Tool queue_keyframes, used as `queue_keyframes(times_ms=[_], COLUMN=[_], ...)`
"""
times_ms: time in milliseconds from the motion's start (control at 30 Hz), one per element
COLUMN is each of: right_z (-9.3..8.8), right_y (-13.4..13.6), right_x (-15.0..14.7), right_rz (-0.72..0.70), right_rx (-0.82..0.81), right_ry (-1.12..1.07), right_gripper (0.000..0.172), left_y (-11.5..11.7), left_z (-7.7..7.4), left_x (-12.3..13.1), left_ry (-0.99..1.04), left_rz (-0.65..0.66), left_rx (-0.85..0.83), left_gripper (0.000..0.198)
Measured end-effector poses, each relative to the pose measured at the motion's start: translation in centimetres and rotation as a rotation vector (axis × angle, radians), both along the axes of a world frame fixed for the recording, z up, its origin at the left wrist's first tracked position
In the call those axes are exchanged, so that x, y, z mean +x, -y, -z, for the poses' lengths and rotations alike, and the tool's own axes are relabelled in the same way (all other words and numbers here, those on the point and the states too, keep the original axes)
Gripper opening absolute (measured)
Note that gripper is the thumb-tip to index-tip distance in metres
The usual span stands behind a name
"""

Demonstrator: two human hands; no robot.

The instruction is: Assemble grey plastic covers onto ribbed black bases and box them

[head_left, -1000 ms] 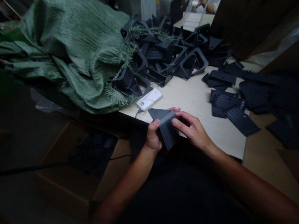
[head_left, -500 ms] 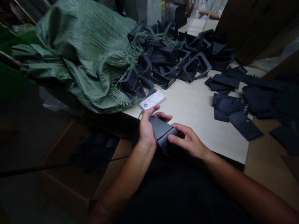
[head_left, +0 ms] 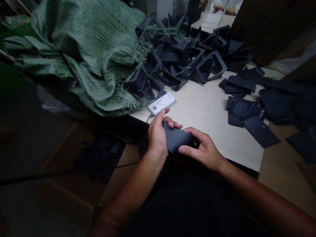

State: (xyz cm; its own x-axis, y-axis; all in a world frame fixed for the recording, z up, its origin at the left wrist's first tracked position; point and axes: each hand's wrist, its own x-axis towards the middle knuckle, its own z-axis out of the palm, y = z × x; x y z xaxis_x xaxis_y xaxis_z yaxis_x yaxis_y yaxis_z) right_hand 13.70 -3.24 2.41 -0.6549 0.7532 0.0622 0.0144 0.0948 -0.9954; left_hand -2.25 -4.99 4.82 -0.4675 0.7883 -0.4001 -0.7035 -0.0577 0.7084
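Between my two hands is a dark grey plastic part (head_left: 176, 137), held just off the near edge of the table. My left hand (head_left: 159, 134) wraps round its left side, the palm against it and the fingertips at the far edge. On the right end my right hand (head_left: 202, 148) pinches the part, thumb on the near side and fingers behind. Its underside is hidden. Just beyond my left fingertips a white power bank-like device (head_left: 163, 103) with a cable lies on the table (head_left: 207, 108).
A green woven sack (head_left: 90, 47) lies at the left, black plastic frames (head_left: 210, 68) heaped by its mouth. Flat ribbed black plates (head_left: 260, 130) are spread at the right. Below left stands a cardboard box (head_left: 68, 187) holding dark pieces. Another person's hand (head_left: 225, 9) shows at the back.
The grey part has turned in my hands: the dark seam and round hole on its face no longer show. Both hands keep their hold, and the view has shifted slightly.
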Motion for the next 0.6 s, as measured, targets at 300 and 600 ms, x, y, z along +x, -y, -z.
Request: queue_keyframes(times_ms=[300,600], right_z=[3.1,0.2], right_y=[-0.4,-1.2], right_x=[1.4,1.8], right_rz=[0.241,0.340], right_rx=[0.127,0.110], right_ry=[0.023,0.041], right_gripper=[0.029,0.035], left_y=[-1.0,0.8], left_z=[0.8,0.4], left_x=[-1.8,-2.7], left_ry=[0.073,-0.621], left_rz=[0.006,0.428], left_rx=[-0.040,0.151], left_gripper=[0.017,0.031])
